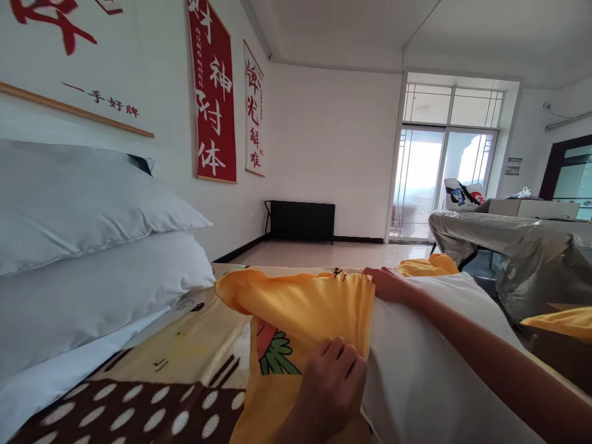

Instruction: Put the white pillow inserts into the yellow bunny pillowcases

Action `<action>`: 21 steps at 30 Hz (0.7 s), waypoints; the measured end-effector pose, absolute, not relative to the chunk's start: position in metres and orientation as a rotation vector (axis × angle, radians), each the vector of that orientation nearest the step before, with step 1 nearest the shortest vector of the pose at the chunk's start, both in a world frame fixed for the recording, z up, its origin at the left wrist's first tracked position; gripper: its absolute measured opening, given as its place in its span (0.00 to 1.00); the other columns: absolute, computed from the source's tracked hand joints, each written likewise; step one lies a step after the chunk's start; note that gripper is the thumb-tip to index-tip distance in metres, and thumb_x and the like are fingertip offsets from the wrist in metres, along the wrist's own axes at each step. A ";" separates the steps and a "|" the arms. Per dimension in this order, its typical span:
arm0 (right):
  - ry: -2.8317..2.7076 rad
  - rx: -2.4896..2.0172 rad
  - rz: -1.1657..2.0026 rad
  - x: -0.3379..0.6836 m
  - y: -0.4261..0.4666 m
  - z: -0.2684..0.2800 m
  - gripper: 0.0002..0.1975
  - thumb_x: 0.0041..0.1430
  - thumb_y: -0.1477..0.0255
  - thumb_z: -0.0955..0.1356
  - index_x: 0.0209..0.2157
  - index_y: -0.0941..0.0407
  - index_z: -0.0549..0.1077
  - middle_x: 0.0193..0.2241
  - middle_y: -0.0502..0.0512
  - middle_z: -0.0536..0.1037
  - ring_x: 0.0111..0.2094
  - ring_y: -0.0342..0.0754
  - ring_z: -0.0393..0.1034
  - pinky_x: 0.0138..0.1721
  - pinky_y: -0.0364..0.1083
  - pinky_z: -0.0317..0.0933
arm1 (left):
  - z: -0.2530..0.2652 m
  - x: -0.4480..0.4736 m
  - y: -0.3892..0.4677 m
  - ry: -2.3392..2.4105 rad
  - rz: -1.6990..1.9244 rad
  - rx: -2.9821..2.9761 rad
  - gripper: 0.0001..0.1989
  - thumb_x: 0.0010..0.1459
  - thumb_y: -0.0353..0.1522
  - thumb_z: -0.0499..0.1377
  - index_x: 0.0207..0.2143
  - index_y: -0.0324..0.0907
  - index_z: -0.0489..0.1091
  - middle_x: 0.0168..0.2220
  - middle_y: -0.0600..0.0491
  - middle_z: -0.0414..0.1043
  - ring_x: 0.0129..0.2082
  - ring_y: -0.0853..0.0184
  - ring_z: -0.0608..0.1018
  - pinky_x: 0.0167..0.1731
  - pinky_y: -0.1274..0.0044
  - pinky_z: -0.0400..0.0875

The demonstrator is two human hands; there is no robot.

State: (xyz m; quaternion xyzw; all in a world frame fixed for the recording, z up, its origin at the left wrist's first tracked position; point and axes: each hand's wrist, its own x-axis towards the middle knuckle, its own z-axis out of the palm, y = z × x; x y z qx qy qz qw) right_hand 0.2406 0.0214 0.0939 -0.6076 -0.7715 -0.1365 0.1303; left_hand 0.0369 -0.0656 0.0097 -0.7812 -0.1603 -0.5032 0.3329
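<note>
A yellow pillowcase (277, 398) with an orange-and-green print lies across the middle, its far side raised in folds. My left hand (332, 382) is closed on the cloth near the opening edge, knuckles up. Farther away, my right hand (387, 285) grips the far corner of that edge, its fingertips partly hidden by the fabric. Against the opening, on the right, lies a white pillow (416, 357) beneath my right forearm. Whether part of the pillow is inside the case I cannot tell.
White pillows (83, 209) are stacked at left on a patterned blanket (185, 345). More yellow cloth (430, 265) lies beyond the white pillow, and another yellow piece (562, 322) is at the right edge. A plastic-covered table (499, 231) with boxes stands behind at right.
</note>
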 end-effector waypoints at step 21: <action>-1.693 -1.076 -1.278 0.224 -0.065 0.135 0.07 0.43 0.82 0.59 0.23 0.56 0.64 0.13 0.46 0.62 0.16 0.40 0.52 0.22 0.42 0.41 | 0.041 0.002 -0.067 -0.608 -1.462 -2.154 0.03 0.56 0.27 0.55 0.34 0.39 0.67 0.31 0.49 0.68 0.34 0.64 0.68 0.35 0.73 0.65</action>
